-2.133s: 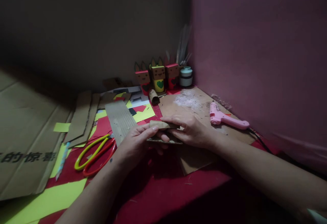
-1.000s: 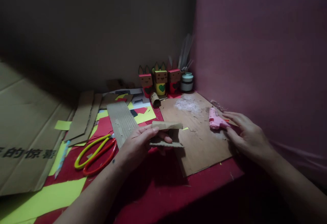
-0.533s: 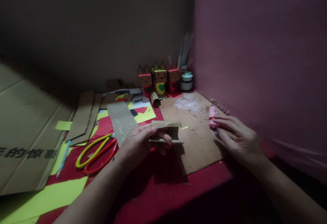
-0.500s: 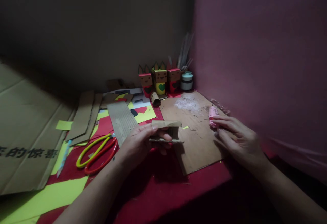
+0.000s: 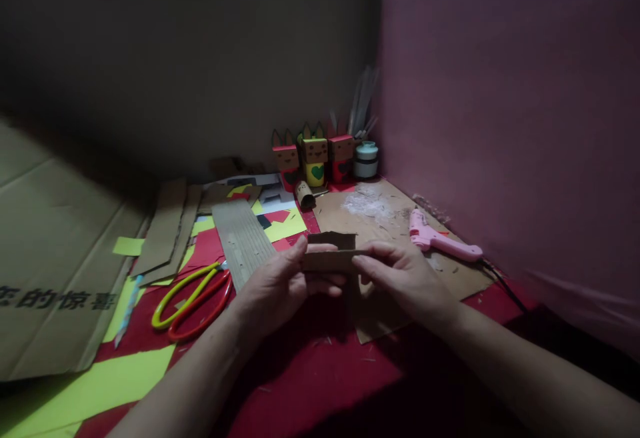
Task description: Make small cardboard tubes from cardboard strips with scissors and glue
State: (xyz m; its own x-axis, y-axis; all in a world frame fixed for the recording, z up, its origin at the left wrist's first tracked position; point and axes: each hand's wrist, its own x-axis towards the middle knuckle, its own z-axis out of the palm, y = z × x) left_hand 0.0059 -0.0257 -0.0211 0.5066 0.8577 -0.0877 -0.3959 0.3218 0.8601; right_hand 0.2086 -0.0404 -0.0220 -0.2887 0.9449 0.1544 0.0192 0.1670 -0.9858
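A small folded piece of cardboard (image 5: 327,262) is held between both hands above the near edge of a flat cardboard sheet (image 5: 385,321). My left hand (image 5: 280,285) grips its left end, the thumb on top and some fingers inside the fold and below. My right hand (image 5: 400,275) pinches its right end between thumb and fingers. On the sheet, just beyond my right hand, a pink hot glue gun (image 5: 443,241) lies on its side, its cord trailing right.
Scissors (image 5: 193,301), a pencil (image 5: 129,311), cardboard strips (image 5: 240,238) and coloured paper lie left. A large cardboard box panel (image 5: 55,245) stands far left. Behind are paper figures (image 5: 315,158), a cardboard tube (image 5: 304,195) and a pale jar (image 5: 366,160). A pink wall (image 5: 510,125) bounds the right.
My right hand has let go of the glue gun, which now lies on the sheet, and has moved left onto the cardboard piece. The piece has turned in my left hand.
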